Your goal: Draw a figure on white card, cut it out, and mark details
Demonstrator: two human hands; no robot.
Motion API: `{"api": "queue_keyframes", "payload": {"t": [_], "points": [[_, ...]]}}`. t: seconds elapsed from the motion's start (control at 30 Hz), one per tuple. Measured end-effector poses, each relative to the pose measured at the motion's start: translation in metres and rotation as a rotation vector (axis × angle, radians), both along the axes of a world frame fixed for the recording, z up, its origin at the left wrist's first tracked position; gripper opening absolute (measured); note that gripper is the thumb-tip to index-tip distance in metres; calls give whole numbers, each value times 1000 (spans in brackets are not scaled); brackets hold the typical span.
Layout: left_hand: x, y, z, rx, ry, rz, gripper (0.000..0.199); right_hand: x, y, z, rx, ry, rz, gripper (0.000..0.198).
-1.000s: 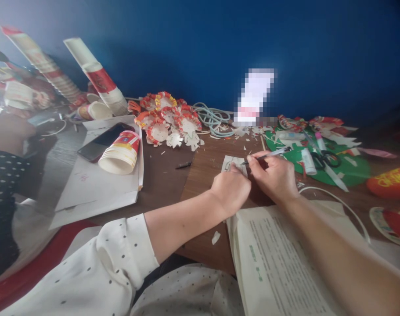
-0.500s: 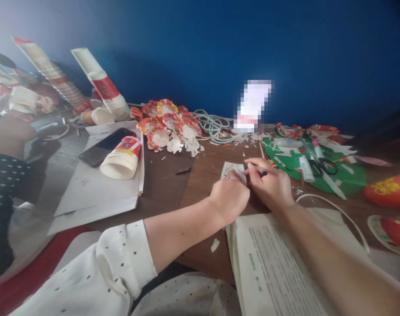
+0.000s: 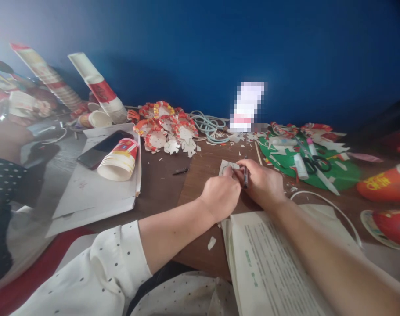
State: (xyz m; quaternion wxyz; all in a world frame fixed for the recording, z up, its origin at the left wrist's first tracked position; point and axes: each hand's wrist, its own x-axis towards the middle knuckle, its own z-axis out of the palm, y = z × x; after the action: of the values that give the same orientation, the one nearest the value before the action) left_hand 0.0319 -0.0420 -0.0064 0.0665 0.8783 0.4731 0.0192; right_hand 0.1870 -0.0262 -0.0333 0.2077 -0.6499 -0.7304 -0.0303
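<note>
A small white piece of paper (image 3: 225,165) with dark drawn lines lies on the brown table in front of me. My left hand (image 3: 222,196) is closed, its fingers pressed onto the paper's near edge; part of the paper is hidden beneath them. Close beside it, my right hand (image 3: 264,182) is wrapped round a dark pen (image 3: 245,174), which stands nearly upright by the paper. Whether its tip touches the paper I cannot tell. A black pen cap (image 3: 180,171) rests on the table to the left.
Stacked paper cups (image 3: 116,162) and a phone (image 3: 102,149) lie on white card at left. Cut cup rings (image 3: 165,127) sit at the back. Scissors (image 3: 318,164) and glue lie on a green disc (image 3: 347,175). An open book (image 3: 268,259) is under my right forearm. Another person's arm (image 3: 9,136) is at far left.
The pen in my right hand has swung from lying sideways to nearly upright. My right fingers have come closer to my left hand, which stays on the paper. The view has shifted slightly.
</note>
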Motion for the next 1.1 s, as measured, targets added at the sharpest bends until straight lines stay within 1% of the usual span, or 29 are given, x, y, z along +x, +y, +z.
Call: {"api": "queue_keyframes", "payload": {"t": [0.07, 0.17, 0.23, 0.3, 0.4, 0.5, 0.6, 0.77, 0.9, 1.0, 1.1], "points": [[-7, 5, 4, 30, -75, 65, 37, -2, -1, 2, -3, -24, -4, 29], [-19, 18, 8, 43, -142, 235, 35, -3, -2, 4, -20, -31, -12, 29], [-26, 27, 7, 2, -183, 311, 34, -3, -2, 5, -35, -14, -13, 29], [-29, 35, 4, -72, -223, 351, 32, -2, -1, 4, -40, 22, -12, 29], [-31, 43, -2, -165, -287, 364, 36, 1, 1, 2, -34, 91, -27, 28], [-30, 47, -6, -238, -367, 378, 37, 2, 3, 2, -71, 165, -42, 28], [-30, 50, -8, -311, -465, 407, 34, 1, 3, 4, -107, 223, -55, 28], [-30, 53, -12, -415, -706, 455, 28, 2, 4, 4, -111, 295, -36, 28], [-30, 54, -17, -449, -845, 456, 31, 5, 5, 5, -98, 355, -43, 28], [-29, 54, -20, -462, -914, 441, 35, 9, 6, 4, -100, 439, -57, 27], [-29, 54, -20, -475, -965, 443, 35, 12, 8, 2, -90, 523, -68, 27]]}}
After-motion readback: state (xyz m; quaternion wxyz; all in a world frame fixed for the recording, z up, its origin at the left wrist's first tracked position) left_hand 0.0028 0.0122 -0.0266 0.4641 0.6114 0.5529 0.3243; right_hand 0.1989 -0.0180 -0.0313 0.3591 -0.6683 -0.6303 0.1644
